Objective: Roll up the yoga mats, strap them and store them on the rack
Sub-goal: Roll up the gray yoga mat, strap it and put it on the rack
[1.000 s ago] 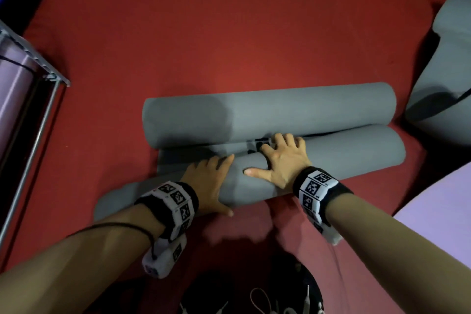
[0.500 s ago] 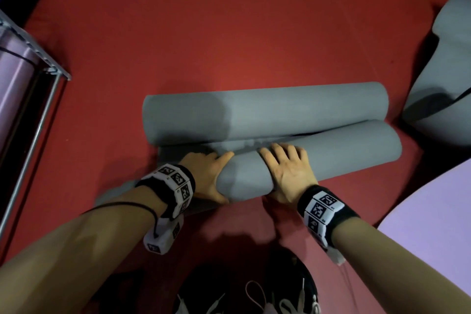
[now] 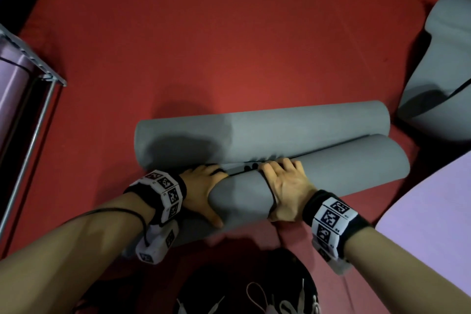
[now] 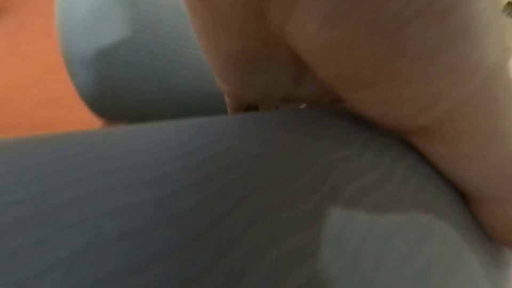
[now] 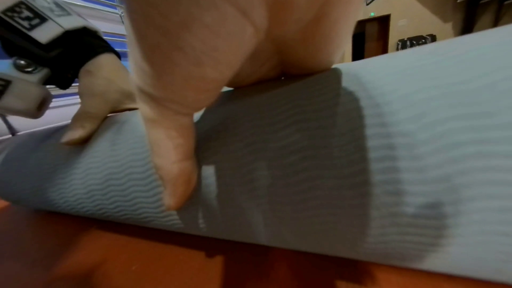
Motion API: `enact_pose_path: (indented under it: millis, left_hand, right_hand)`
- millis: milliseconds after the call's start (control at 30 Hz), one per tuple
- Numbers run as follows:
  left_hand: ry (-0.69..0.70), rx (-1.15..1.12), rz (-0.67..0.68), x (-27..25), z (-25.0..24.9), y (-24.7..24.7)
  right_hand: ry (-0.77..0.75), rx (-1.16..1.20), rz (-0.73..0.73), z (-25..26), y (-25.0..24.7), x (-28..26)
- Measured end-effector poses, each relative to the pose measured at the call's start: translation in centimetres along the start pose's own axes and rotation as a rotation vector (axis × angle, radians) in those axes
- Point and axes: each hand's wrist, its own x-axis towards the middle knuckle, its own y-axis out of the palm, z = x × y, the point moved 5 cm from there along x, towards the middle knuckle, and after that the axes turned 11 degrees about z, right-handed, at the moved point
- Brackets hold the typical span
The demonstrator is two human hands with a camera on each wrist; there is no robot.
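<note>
grey mat (image 3: 331,168): lies on the red floor (image 3: 229,33) right in front of the person; its near part is rolled into a thick tube that runs from the hands out to the right, and this tube lies against a second rounded grey length (image 3: 254,132) just beyond it
left hand (image 3: 201,191): set on the left end of the near roll, thumb along the near side, fingers curled over the top into the seam between the two rounded lengths
right hand (image 3: 285,191): laid over the roll just beside the left, palm on the crown, fingers reaching over the far side, thumb down the near face; both hands are wrapped on the mat, neither is free
strap: a small dark shape shows in the seam between the hands; I cannot tell if it is a strap
risk, skew: both hands sit near the left end, so the far right end has nothing guiding it and could wind looser or drift sideways into a cone
risk, spring-back: the foam looks thick and springy; lifting either hand to reach for a strap could let the outer turn uncoil
rack (image 3: 38,99): metal frame at the left edge, well apart from the roll; an unstrapped carry there would likely open up
</note>
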Motion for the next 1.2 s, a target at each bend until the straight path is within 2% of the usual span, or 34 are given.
enact_pose_path:
  millis: [100, 200, 333, 400, 433, 567, 667, 767, 933, 1100, 1200]
  left_hand:
    - [-0.015, 0.002, 0.052, 0.4, 0.4, 0.5]
    - [-0.009, -0.210, 0.041, 1.2, 0.7, 0.7]
    - [0.010, -0.533, -0.230, 1.7, 0.3, -0.6]
    - [-0.003, -0.662, -0.418, 1.8, 0.8, -3.1]
    - [-0.020, -0.675, -0.450, 1.9, 1.2, -4.6]
    - [-0.159, -0.581, -0.314, 1.3, 1.6, -8.5]
    - [-0.181, -0.517, -0.251, 1.1, 1.5, -8.7]
    - [-0.187, -0.443, -0.304, 1.3, 2.0, -8.2]
    - [-0.187, -0.440, -0.342, 1.8, 3.2, -7.8]
    - [-0.179, -0.422, -0.337, 1.7, 3.7, -8.0]
    - [-0.169, -0.430, -0.363, 1.6, 3.3, -8.5]
  right_hand:
    - [0.017, 0.006, -0.006, 0.1, 0.7, -0.2]
    - [0.031, 0.044, -0.102, 0.4, 2.2, -1.4]
    - [0.030, 0.056, -0.159, 0.7, 3.3, -2.1]
    - [0.030, 0.059, -0.135, 0.4, 3.1, -1.5]
    - [0.029, 0.059, -0.107, 0.2, 2.8, -1.2]
    - [0.006, 0.037, 0.009, -0.3, 1.4, -0.3]
    - [-0.061, 0.063, 0.030, -1.0, -0.2, 0.7]
    - [-0.120, 0.093, 0.080, -1.8, -1.9, 2.0]
    - [-0.114, -0.168, 0.134, -2.9, -3.4, 2.6]
    - [-0.007, 0.143, 0.112, -3.1, -4.3, 3.0]
    - [0.006, 0.239, 0.173, -3.1, -4.6, 3.1]
